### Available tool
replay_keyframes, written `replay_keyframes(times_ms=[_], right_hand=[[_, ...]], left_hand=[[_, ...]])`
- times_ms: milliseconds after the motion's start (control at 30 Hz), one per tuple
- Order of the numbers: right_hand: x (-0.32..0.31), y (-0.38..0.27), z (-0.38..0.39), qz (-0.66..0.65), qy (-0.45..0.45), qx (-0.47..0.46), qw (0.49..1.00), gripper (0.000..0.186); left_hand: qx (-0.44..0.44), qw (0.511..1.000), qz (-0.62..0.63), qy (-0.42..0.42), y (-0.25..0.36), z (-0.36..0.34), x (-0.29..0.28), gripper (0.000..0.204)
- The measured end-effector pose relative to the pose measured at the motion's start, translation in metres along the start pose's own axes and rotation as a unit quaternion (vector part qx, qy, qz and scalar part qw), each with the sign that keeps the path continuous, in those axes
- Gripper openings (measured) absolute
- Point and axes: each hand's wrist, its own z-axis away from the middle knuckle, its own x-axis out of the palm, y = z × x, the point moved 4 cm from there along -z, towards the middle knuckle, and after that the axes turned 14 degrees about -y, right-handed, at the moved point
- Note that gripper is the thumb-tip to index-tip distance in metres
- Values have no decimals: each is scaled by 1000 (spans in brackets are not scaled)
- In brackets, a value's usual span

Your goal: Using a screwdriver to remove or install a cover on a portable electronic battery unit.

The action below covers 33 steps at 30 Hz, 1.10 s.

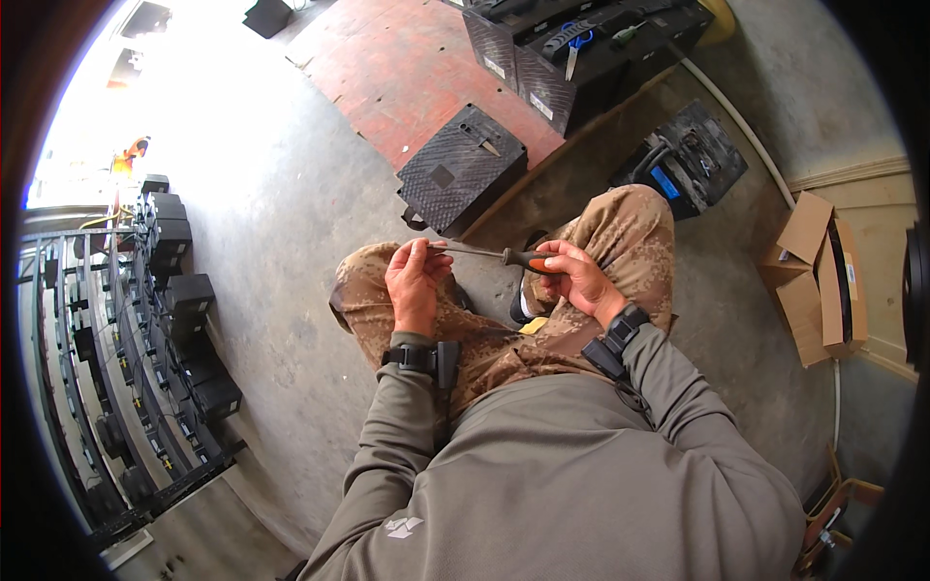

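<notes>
A screwdriver (525,259) with a dark and orange handle lies level across my lap, its thin shaft pointing left. My right hand (584,281) is closed round the handle. At the other end, the fingers of my left hand (417,279) pinch the shaft near its tip; whether a small part sits between them is too small to tell. Just beyond my hands, a black textured box (450,179) rests at the edge of the reddish board (378,63), with a small pointed piece (489,147) on its top.
At the upper right, blue-handled scissors (575,44) lie on black boxes (620,68). A black case (693,160) with a blue patch sits beyond my right knee. An open cardboard box (804,286) stands at right. Along the left runs a metal rack (116,387) with several black units.
</notes>
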Motion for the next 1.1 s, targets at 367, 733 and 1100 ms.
replay_keyframes(times_ms=[367,733,1100], right_hand=[[-1,0,0,13,-47,6,999,26],[-8,2,1,-31,-41,43,998,30],[-2,0,1,-1,-53,23,998,29]], left_hand=[[0,1000,12,-16,-1,-1,-2,18],[-2,1000,17,-16,-1,-1,-3,19],[0,1000,11,-11,0,0,-4,19]])
